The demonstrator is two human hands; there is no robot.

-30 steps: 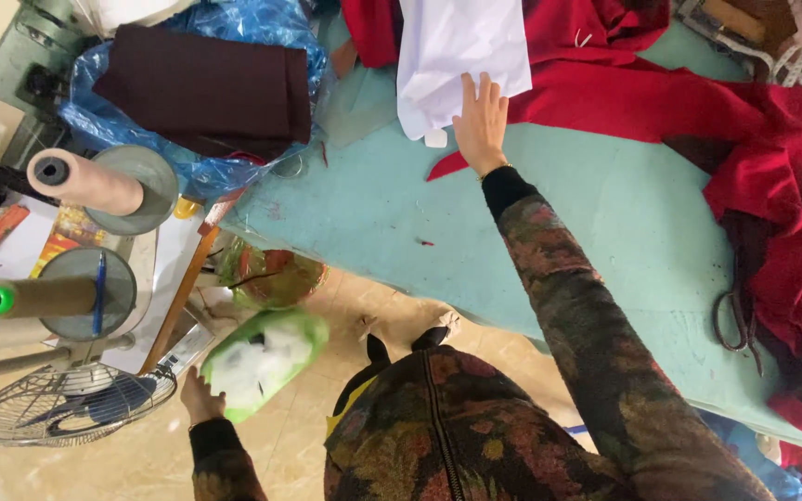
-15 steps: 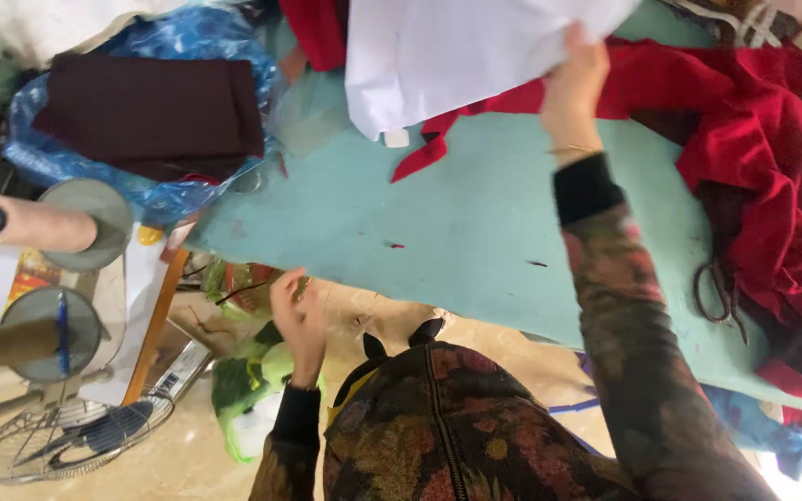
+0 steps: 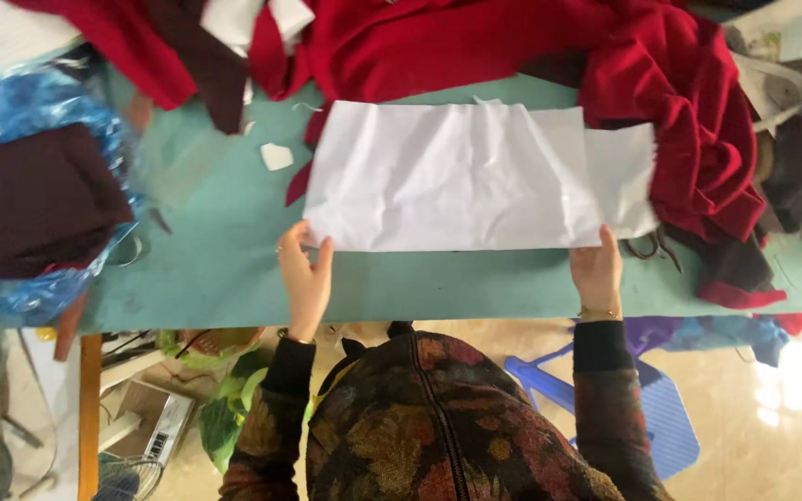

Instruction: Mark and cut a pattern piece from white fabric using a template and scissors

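Note:
A wide sheet of creased white paper [image 3: 475, 176] lies spread flat on the teal table [image 3: 225, 269]. My left hand [image 3: 304, 278] pinches its near left corner between thumb and fingers. Over at the near right corner, my right hand [image 3: 598, 271] holds the sheet's edge against the table. Red fabric [image 3: 531, 46] lies heaped behind the paper and along its right side, partly under it.
A dark maroon folded cloth [image 3: 30, 199] rests on blue plastic wrap [image 3: 20, 111] at the left. Scissors [image 3: 652, 246] peek from under the red cloth at right. A small white scrap [image 3: 277, 156] lies on the table. A blue plastic stool [image 3: 642, 408] stands below.
My right hand pulled the white paper off the red fabric heap and brought it toward me. My left hand rose from below the table and took the left corner. The sheet now lies spread flat.

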